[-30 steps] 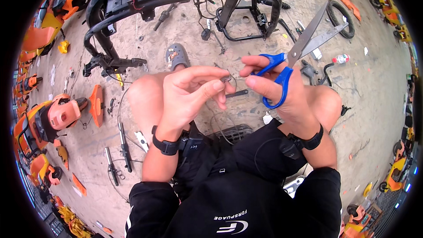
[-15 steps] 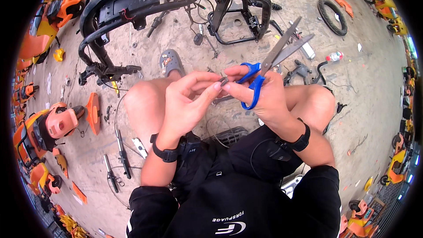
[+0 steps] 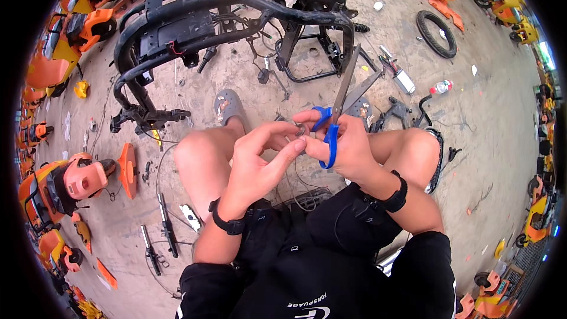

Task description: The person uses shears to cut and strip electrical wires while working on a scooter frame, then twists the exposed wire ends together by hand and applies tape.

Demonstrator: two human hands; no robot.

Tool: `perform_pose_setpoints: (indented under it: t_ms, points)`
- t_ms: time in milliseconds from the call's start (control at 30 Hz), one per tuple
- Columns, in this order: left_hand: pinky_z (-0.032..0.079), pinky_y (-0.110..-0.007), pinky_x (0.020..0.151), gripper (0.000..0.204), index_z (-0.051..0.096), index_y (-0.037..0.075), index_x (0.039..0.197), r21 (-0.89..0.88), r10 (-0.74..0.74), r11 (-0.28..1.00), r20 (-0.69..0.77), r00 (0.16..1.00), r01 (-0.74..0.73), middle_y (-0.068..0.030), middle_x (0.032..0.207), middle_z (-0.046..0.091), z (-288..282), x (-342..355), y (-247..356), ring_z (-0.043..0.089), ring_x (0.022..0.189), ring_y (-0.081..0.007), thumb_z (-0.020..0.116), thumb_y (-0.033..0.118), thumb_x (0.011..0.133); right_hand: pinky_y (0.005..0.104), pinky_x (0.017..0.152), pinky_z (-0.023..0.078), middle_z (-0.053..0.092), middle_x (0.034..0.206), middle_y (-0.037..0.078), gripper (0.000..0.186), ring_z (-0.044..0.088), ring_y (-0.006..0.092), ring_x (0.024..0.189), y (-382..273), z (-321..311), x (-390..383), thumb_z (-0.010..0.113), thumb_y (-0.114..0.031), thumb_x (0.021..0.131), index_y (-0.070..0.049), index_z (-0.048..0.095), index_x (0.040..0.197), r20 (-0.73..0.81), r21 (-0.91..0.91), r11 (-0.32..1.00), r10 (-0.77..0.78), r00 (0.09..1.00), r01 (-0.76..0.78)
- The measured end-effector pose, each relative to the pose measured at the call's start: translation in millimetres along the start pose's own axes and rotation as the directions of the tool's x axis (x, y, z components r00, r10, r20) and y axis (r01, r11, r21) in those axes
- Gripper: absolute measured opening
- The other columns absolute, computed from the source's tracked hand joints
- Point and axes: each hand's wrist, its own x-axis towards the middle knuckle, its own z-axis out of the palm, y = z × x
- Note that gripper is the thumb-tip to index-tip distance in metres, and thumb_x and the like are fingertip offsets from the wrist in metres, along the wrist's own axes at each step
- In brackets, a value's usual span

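Scissors (image 3: 335, 130) with blue handles hang on the fingers of my right hand (image 3: 351, 152), their long grey blades spread apart and pointing away from me. My left hand (image 3: 257, 162) pinches a small dark piece (image 3: 300, 130) between thumb and fingertips. The fingertips of both hands meet around this piece, above the floor between my knees. Its exact kind is too small to make out, and the fingers cover part of it.
Beyond my feet stands a black vehicle frame (image 3: 236, 0) with loose cables. A tyre (image 3: 437, 34), a bottle (image 3: 441, 87) and metal parts lie to the right. Two shock-absorber-like rods (image 3: 166, 224) and orange body parts (image 3: 127, 171) lie to the left.
The scissors have turned more upright and shifted slightly left with my right hand. Both hands sit a little lower in view, still together at the small piece. The whole view has shifted slightly.
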Motion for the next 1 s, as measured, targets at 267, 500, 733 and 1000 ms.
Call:
perform_pose_setpoints:
  t_ms: [267,500,733,1000]
  points:
    - [0.049,-0.023,0.057,0.009,0.064,-0.003,0.095,-0.149,0.052,0.988,0.061,0.997,-0.042,-0.0071,0.084,0.062,-7,2,-3,0.062,0.067,-0.0116,0.065,0.002,0.087,0.0210,0.071,0.045,0.060,0.093,0.000,0.045,0.055,0.0059,0.079,-7,-4,-1,0.071,-0.012,0.081,0.004,0.058,0.122,0.099,0.055,0.996,0.059,0.993,-0.065]
    - [0.048,-0.024,0.056,0.008,0.058,-0.003,0.093,-0.128,-0.018,0.991,0.121,0.992,0.034,-0.0070,0.083,0.061,-6,-2,-2,0.060,0.066,-0.0114,0.062,0.002,0.089,0.0193,0.060,0.036,0.060,0.089,-0.001,0.047,0.049,0.0042,0.068,-9,-9,1,0.066,-0.012,0.081,0.005,0.055,0.124,0.219,0.409,0.877,0.173,0.960,-0.251]
    - [0.049,-0.023,0.060,0.008,0.053,-0.002,0.094,0.039,-0.008,0.999,0.151,0.989,0.002,-0.0048,0.075,0.060,-7,-3,-2,0.059,0.067,-0.0103,0.057,0.005,0.093,0.0188,0.063,0.041,0.063,0.092,0.000,0.050,0.055,0.0049,0.073,-11,-9,1,0.068,-0.015,0.083,0.006,0.054,0.125,0.179,0.225,0.955,0.154,0.972,-0.193]
    - [0.048,-0.027,0.058,0.007,0.053,-0.002,0.095,0.061,0.070,0.995,0.148,0.986,-0.080,-0.0072,0.074,0.060,-7,-4,-8,0.060,0.064,-0.0144,0.057,0.000,0.090,0.0206,0.065,0.044,0.065,0.080,0.003,0.041,0.059,0.0071,0.075,-16,-5,-2,0.067,-0.016,0.084,0.007,0.060,0.117,0.124,0.070,0.980,0.176,0.977,-0.185]
